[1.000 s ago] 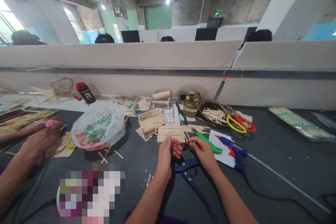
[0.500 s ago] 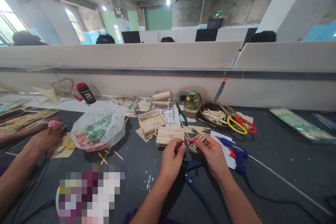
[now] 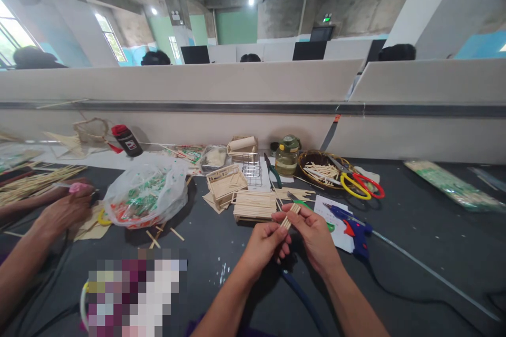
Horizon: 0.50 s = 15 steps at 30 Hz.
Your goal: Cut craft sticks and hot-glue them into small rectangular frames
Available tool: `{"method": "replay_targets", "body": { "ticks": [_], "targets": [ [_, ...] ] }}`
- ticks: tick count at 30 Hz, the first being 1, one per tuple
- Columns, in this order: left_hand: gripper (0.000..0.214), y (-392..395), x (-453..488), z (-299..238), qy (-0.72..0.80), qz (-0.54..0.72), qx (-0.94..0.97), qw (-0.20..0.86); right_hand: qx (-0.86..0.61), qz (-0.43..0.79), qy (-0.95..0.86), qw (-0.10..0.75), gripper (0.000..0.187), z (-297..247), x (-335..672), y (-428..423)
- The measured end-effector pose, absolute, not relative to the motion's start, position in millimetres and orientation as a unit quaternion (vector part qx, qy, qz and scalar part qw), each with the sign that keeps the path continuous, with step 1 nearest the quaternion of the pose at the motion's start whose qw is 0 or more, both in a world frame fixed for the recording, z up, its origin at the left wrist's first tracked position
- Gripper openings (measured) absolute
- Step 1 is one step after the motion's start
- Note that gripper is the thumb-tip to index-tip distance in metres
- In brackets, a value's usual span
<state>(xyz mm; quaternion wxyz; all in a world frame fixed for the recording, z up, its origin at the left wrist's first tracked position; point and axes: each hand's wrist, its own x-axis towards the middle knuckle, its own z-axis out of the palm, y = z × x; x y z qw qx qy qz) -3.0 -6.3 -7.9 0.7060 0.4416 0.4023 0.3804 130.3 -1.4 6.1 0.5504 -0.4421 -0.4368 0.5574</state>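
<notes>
A small bundle of wooden sticks (image 3: pixel 290 219) is pinched between both my hands, tilted up to the right. My left hand (image 3: pixel 265 245) closes on its lower end. Higher up, my right hand (image 3: pixel 310 231) grips it with thumb and fingers. Just beyond my left hand sits a small model made of sticks (image 3: pixel 255 205), its top a row of parallel sticks. Blue-handled pliers (image 3: pixel 302 295) lie on the table, partly hidden beneath my hands. Right of my right hand, a blue glue gun (image 3: pixel 356 231) rests on white paper (image 3: pixel 340 236).
A wicker basket (image 3: pixel 304 176) of short sticks carries red and yellow scissors (image 3: pixel 358 187). Behind stand a glass jar (image 3: pixel 287 155) and another stick model (image 3: pixel 227 187). Leftward lie a plastic bag of wrappers (image 3: pixel 148 195) and a co-worker's hands (image 3: pixel 69 210). A packet (image 3: pixel 454 187) is far right.
My left hand has moved right and taken hold of the bundle's lower end beside my right hand. The bundle looks more evenly gathered. The view has shifted slightly.
</notes>
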Motion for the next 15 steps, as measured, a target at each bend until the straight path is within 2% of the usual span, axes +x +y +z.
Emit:
{"method": "replay_targets", "body": {
  "ticks": [8, 15],
  "targets": [
    [0.048, -8.3, -3.9, -4.3, 0.375, 0.365, 0.430, 0.736, -0.476, 0.551, -0.397, 0.559, 0.031, 4.9, 134.0, 0.9],
    [0.070, -9.6, -3.4, -1.2, 0.329, 0.350, 0.382, 0.790, -0.459, 0.627, -0.299, 0.554, 0.030, 4.4, 137.8, 4.5]
  ]
}}
